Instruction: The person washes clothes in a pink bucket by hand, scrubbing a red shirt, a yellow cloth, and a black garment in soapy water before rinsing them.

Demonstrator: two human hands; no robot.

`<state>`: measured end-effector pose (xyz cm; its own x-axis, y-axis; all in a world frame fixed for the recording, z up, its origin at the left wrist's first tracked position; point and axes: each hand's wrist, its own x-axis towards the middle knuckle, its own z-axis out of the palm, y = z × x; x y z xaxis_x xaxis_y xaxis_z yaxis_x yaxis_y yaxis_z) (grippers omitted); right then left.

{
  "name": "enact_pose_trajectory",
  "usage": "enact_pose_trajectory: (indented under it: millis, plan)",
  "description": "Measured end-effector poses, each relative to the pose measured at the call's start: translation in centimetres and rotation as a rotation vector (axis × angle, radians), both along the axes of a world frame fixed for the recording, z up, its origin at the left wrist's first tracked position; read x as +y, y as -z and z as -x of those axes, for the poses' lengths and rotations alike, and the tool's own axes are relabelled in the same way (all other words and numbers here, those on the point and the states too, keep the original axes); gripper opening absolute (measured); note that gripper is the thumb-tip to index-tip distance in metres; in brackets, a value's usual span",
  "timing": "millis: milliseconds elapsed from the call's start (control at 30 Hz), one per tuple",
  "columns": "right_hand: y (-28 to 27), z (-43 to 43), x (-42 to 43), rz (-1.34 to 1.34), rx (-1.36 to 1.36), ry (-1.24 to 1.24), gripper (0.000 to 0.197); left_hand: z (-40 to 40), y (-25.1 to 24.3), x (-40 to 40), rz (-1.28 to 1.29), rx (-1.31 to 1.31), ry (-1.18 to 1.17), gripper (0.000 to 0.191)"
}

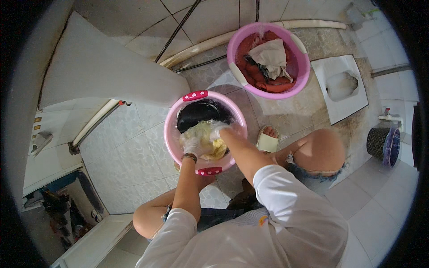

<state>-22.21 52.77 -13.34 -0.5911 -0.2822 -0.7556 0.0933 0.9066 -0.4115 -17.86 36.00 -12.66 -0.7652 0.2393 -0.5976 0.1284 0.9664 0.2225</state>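
Note:
Before me stands a pale pink plastic basin [169,142] with dark pink, heart-marked handles, holding water and wet laundry. Thin whitish gloves cover both hands. Inside the basin, my left hand [192,145] grips the near left part of a wet yellow cloth [219,150]. On the cloth's right side is my right hand [218,131], its fingers blurred and partly hidden as they hold the fabric. A black wet item [197,115], which looks like a garment, bulges up against the basin's far side, just beyond both hands.
A larger pink tub [276,94] holds reddish-brown fabric and a beige cloth [270,55], with water falling in. Right of it lies a squat toilet [342,85]. A wastebasket [375,143] stands by the right wall. A white panel [117,63] juts in from the left.

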Motion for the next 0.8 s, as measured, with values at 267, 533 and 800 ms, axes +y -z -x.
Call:
enact_pose_trajectory:
  millis: [267,533,800]
  plan:
    - [-17.7,-2.7,-2.9,0.599,-0.082,0.405,0.040,-2.5,-9.8,2.1,-1.366,-0.396,-1.810,0.042]
    - [-20.7,-11.2,-9.0,0.786,0.584,0.545,0.037,-5.6,-11.6,0.1,-1.869,-0.241,-1.470,0.043]
    - [-14.8,-3.4,3.9,0.180,0.581,0.613,0.018,-4.4,-12.6,-3.3,-1.171,0.132,-1.177,0.051]
